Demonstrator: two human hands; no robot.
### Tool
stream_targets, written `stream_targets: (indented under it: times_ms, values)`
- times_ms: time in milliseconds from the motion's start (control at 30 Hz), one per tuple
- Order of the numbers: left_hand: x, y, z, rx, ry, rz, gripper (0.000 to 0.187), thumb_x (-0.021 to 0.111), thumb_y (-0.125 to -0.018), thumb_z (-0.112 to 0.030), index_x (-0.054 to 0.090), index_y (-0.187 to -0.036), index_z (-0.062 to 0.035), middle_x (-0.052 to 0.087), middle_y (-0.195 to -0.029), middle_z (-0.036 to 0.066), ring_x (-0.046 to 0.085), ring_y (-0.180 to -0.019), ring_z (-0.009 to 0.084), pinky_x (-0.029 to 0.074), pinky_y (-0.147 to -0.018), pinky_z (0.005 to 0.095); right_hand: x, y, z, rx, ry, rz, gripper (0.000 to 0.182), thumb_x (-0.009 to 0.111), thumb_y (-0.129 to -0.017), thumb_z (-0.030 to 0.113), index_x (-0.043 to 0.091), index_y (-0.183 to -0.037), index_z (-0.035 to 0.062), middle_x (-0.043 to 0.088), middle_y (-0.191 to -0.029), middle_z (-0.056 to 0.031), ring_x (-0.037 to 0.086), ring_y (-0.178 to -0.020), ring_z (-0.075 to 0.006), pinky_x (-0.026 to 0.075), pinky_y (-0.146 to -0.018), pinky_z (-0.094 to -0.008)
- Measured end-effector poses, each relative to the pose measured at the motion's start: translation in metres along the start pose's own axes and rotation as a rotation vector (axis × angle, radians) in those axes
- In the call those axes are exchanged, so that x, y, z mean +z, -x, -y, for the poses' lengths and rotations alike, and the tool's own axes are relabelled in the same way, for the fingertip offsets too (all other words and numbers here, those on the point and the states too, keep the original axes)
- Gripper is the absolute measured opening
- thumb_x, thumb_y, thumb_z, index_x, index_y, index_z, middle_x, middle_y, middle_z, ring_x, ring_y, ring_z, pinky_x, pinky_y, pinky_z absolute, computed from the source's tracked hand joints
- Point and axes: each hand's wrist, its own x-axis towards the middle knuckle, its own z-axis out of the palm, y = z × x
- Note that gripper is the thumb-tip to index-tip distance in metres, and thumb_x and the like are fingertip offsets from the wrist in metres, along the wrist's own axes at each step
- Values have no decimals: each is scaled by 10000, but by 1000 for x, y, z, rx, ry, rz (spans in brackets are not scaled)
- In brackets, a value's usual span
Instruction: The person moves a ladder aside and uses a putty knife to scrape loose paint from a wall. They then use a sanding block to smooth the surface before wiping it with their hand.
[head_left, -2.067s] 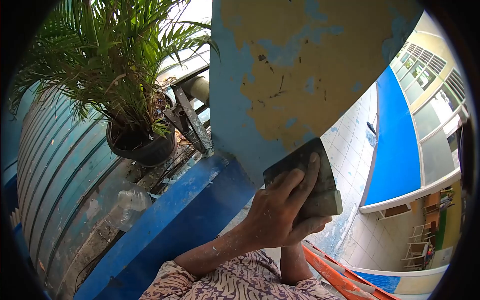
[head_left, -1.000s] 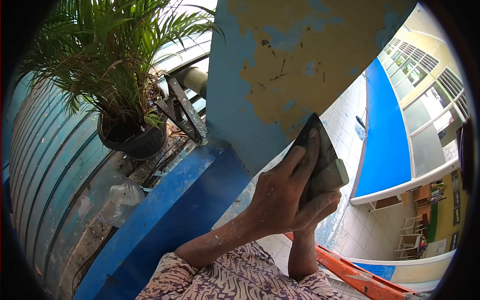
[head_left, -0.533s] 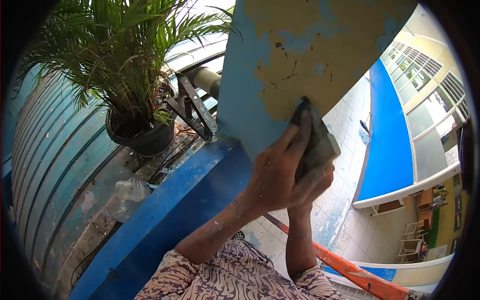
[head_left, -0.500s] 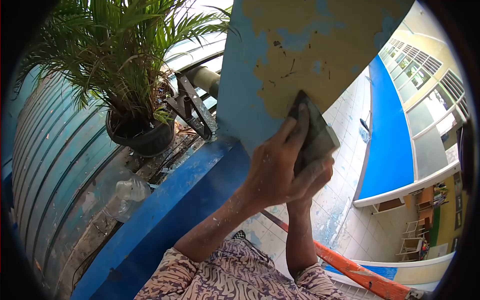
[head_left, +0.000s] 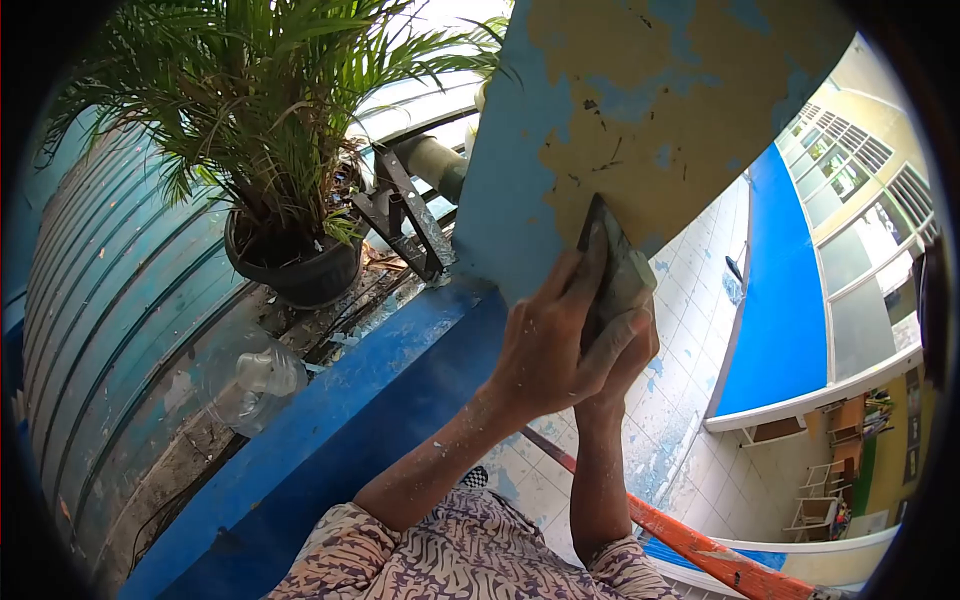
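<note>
See one palm [head_left: 250, 110] at far left in one black pot [head_left: 300, 278], above one clear plastic bottle [head_left: 262, 382] beside the blue ledge [head_left: 375, 375]. Angle left forearm up and rightward, back of the left hand [head_left: 545, 345] showing, with fingers [head_left: 597, 245] extended along one scraper [head_left: 627, 275], grasping it. Hold that scraper tilted, tip upward, over the lower part of the peeling blue-and-yellow wall [head_left: 640, 130]. Raise right forearm nearly upright, with right hand [head_left: 639, 355] partly hidden behind the left, clenched around the scraper's lower end. Spot one orange rail [head_left: 700, 538] at lower right.
</note>
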Motion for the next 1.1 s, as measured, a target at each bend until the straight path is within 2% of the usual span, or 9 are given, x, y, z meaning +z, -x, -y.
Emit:
stream_targets:
  times_ms: [233,333,400,533,633,767,900,967,1100]
  values:
    - [-8,-11,9,-96,56,-62,774,648,-976,-386,412,-1445,182,587,-1092,252,712,-879,384,606,-717,427,14,-18,-2,-41,-28,69,315,617,-986,206,634,-1242,23,591,-934,-110,672,-813,-251,518,-626,-390]
    - [-12,-8,15,-132,62,-60,757,638,-986,-386,432,-1418,200,596,-1089,271,714,-900,404,600,-734,440,20,-24,5,-107,132,146,336,602,-995,207,626,-1279,28,619,-987,-118,694,-853,-266,536,-647,-386]
    - [1,8,18,-53,104,-180,739,632,-1008,-449,489,-1412,152,592,-1047,215,670,-896,310,556,-744,405,16,-13,13,-56,102,110,355,620,-980,188,615,-1296,25,633,-1009,-126,705,-873,-295,545,-659,-384]
    - [-12,-3,20,-149,132,-43,787,635,-983,-412,427,-1416,212,591,-1094,292,711,-892,405,593,-720,450,20,-14,7,5,118,148,378,639,-967,183,605,-1305,17,645,-1014,-128,702,-843,-309,555,-667,-401]
    - [-8,-6,24,-124,135,-106,790,634,-985,-414,426,-1411,217,591,-1108,293,711,-904,402,593,-716,452,13,-18,0,8,135,254,379,639,-969,188,607,-1303,12,658,-1055,-136,711,-879,-293,561,-697,-389]
    - [-2,6,23,-44,84,-122,782,629,-984,-413,435,-1392,225,585,-1067,278,708,-890,393,599,-716,443,16,-9,4,-11,94,136,375,638,-974,215,609,-1286,9,674,-1068,-145,717,-935,-303,563,-716,-377]
    - [-7,-1,29,-76,57,-117,788,625,-987,-407,421,-1405,228,584,-1083,290,713,-910,405,608,-718,444,24,-10,-15,64,58,197,355,621,-993,220,612,-1269,-2,675,-1067,-154,716,-907,-300,563,-723,-390]
    - [-11,-3,28,-178,134,-110,772,625,-1002,-438,459,-1421,189,603,-1057,259,693,-904,350,571,-769,432,24,-12,-4,38,85,193,348,620,-995,223,616,-1254,-9,677,-1054,-158,714,-893,-301,556,-717,-393]
    - [-1,13,32,-87,101,-148,745,627,-1001,-438,489,-1394,179,609,-1037,244,695,-850,346,581,-719,436,28,-4,0,-33,68,94,331,626,-987,214,623,-1217,-25,676,-1028,-170,706,-870,-311,542,-699,-407]
